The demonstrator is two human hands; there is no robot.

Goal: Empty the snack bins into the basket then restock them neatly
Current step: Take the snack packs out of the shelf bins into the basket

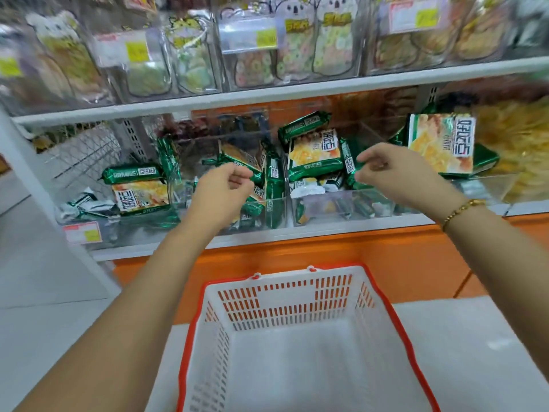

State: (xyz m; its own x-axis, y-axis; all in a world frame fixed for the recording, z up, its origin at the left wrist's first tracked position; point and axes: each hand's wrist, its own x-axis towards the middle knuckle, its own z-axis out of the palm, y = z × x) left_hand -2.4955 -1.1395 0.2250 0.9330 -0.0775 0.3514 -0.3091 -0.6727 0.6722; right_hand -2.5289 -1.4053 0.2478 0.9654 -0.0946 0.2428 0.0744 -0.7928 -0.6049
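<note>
Several green snack packets (315,153) lie jumbled in clear plastic bins (326,208) on the lower shelf. More of them sit in the left bin (139,191), and one large packet (442,144) stands upright at the right. My left hand (221,188) hovers over the middle bin with its fingers loosely curled and holds nothing. My right hand (386,171) reaches in from the right; its fingertips are close to a green packet (349,166) without gripping it. Below my arms a white basket with a red rim (383,292) stands empty on the floor.
An upper shelf (267,93) carries clear bins of bagged snacks with yellow price tags. The orange shelf base (341,251) is right behind the basket. A white side panel (44,188) closes the shelf at the left. Yellow snack bags (517,138) fill the far right.
</note>
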